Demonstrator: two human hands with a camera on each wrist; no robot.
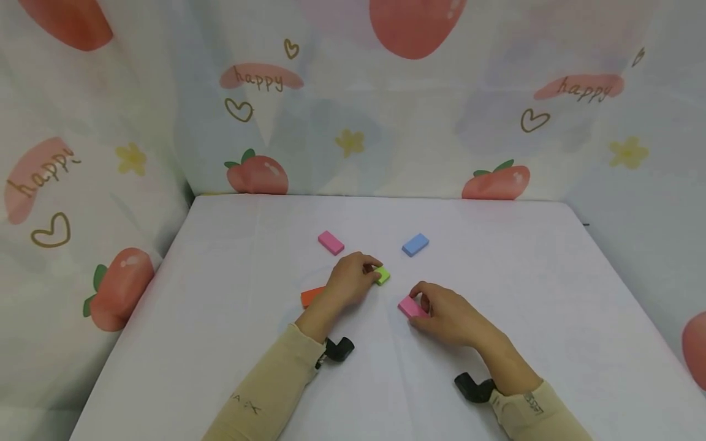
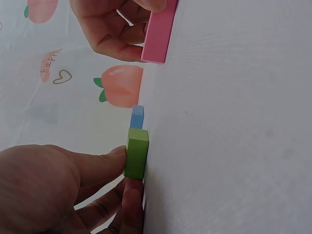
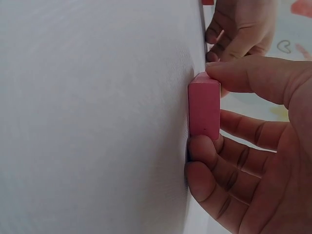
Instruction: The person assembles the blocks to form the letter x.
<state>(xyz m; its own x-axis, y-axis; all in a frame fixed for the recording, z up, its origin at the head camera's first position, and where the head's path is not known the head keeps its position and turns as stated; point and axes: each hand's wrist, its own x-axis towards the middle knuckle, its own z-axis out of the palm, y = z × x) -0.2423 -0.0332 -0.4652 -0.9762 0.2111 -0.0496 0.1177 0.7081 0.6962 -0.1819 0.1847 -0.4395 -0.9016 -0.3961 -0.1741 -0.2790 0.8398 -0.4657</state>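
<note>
The white cloth-covered table (image 1: 231, 343) carries the whole set-up, backed on three sides by a pale curtain printed with peaches and the word "happy" (image 1: 259, 174).

The left hand (image 1: 352, 280) lies at the table's centre with its fingertips pinching a small lime-green rectangular block (image 1: 383, 275); the left wrist view shows the thumb against one narrow side and other fingers below it, the block flat on the cloth. The right hand (image 1: 444, 312), near it to the right, grips a small pink rectangular block (image 1: 410, 307); the right wrist view shows the thumb on one long edge and curled fingers on the opposite side, the block in contact with the table.

Loose pieces: a second pink rectangular block (image 1: 331, 242) and a light blue rectangular block (image 1: 415, 244) lie flat farther back, well apart from each other; an orange block (image 1: 312, 296) lies just beside the left wrist, partly hidden.

Assessment: the held blocks appear rigid, light and smooth-faced, of wood or plastic, material not certain. Not fragile. Best taken across the two long narrow sides, as both hands do now; the smooth faces may slip under a loose pinch.
</note>
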